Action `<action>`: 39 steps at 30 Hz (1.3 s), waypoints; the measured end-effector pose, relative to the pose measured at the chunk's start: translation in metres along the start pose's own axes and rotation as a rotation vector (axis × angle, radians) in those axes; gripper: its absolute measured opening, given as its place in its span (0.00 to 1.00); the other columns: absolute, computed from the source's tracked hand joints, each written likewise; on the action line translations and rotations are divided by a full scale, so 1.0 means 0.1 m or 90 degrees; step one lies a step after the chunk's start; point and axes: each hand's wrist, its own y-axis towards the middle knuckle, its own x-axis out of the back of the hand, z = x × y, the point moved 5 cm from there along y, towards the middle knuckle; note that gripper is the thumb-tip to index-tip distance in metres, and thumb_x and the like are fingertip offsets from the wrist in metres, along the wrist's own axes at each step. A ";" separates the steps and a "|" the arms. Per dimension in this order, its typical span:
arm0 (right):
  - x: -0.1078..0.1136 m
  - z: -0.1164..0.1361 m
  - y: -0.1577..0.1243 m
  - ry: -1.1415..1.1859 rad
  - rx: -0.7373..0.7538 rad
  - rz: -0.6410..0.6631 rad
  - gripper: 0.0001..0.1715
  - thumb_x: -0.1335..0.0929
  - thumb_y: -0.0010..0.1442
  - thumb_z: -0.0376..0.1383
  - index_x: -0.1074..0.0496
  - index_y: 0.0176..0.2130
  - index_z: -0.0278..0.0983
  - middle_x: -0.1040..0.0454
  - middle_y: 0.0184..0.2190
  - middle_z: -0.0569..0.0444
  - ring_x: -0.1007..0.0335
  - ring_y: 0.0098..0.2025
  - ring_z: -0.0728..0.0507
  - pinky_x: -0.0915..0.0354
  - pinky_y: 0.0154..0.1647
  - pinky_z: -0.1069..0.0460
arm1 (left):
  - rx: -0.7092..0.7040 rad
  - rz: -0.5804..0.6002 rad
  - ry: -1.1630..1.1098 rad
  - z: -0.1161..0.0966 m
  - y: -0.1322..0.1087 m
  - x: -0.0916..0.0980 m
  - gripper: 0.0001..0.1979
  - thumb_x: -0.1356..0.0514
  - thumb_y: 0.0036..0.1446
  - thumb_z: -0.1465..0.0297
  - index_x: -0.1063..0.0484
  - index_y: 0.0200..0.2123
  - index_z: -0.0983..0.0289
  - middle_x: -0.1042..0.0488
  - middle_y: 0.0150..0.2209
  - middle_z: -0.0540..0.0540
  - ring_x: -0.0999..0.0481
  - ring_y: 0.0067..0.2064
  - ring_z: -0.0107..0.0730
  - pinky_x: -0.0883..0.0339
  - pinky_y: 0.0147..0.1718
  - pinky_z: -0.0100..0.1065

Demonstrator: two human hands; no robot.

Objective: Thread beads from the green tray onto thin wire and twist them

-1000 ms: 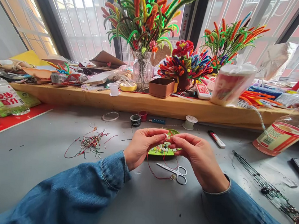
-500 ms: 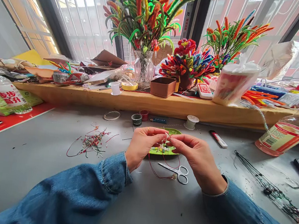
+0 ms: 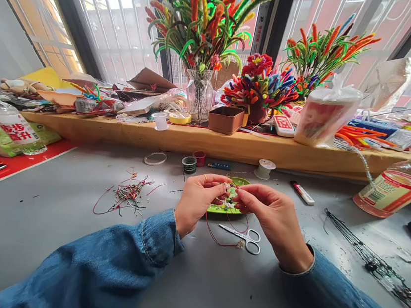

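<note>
The left hand [image 3: 198, 198] and right hand [image 3: 273, 212] pinch a thin red cord [image 3: 224, 245] by the green plate [image 3: 218, 209]. It should be light and floppy, best held high up, above the loop.

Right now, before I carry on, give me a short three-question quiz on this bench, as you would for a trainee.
1. True or false: the scissors lie nearer the person than the green plate.
2. Which of these stands on the ledge: A) the scissors, B) the brown box, C) the green plate?
3. What colour is the cord that trails below the left hand and right hand?

Key: 1. True. 2. B. 3. Red.
</note>
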 end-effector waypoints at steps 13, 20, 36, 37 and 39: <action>0.01 -0.02 0.00 -0.042 0.006 -0.004 0.11 0.35 0.49 0.39 0.28 0.30 0.35 0.28 0.25 0.54 0.34 0.26 0.49 0.36 0.27 0.55 | 0.129 0.127 -0.132 0.09 -0.02 -0.08 0.13 0.39 0.43 0.68 0.29 0.35 0.66 0.29 0.32 0.55 0.31 0.30 0.23 0.36 0.24 0.23; 0.00 -0.08 0.02 0.024 -0.093 0.012 0.10 0.34 0.48 0.39 0.31 0.27 0.33 0.29 0.21 0.55 0.35 0.22 0.51 0.37 0.23 0.56 | 0.098 0.155 -0.180 0.09 0.01 -0.08 0.16 0.40 0.45 0.71 0.31 0.40 0.64 0.28 0.37 0.55 0.29 0.33 0.24 0.35 0.32 0.25; -0.05 -0.19 -0.01 0.242 -0.243 0.058 0.08 0.34 0.48 0.35 0.31 0.28 0.30 0.32 0.21 0.55 0.40 0.17 0.57 0.44 0.16 0.61 | -0.009 0.115 -0.028 0.03 -0.02 -0.10 0.17 0.36 0.38 0.69 0.27 0.36 0.64 0.24 0.31 0.52 0.28 0.30 0.27 0.34 0.34 0.29; -0.05 -0.19 -0.01 0.248 -0.242 0.060 0.08 0.34 0.48 0.35 0.31 0.28 0.30 0.32 0.21 0.55 0.40 0.17 0.57 0.44 0.16 0.62 | -0.006 0.117 -0.034 0.03 -0.02 -0.10 0.17 0.36 0.39 0.69 0.27 0.37 0.64 0.24 0.31 0.52 0.28 0.30 0.27 0.34 0.34 0.30; -0.05 -0.19 -0.01 0.257 -0.237 0.062 0.09 0.34 0.48 0.35 0.30 0.28 0.31 0.32 0.22 0.55 0.40 0.18 0.57 0.44 0.16 0.62 | 0.000 0.121 -0.051 0.03 -0.02 -0.11 0.17 0.37 0.40 0.69 0.28 0.38 0.64 0.24 0.32 0.53 0.28 0.31 0.27 0.34 0.36 0.31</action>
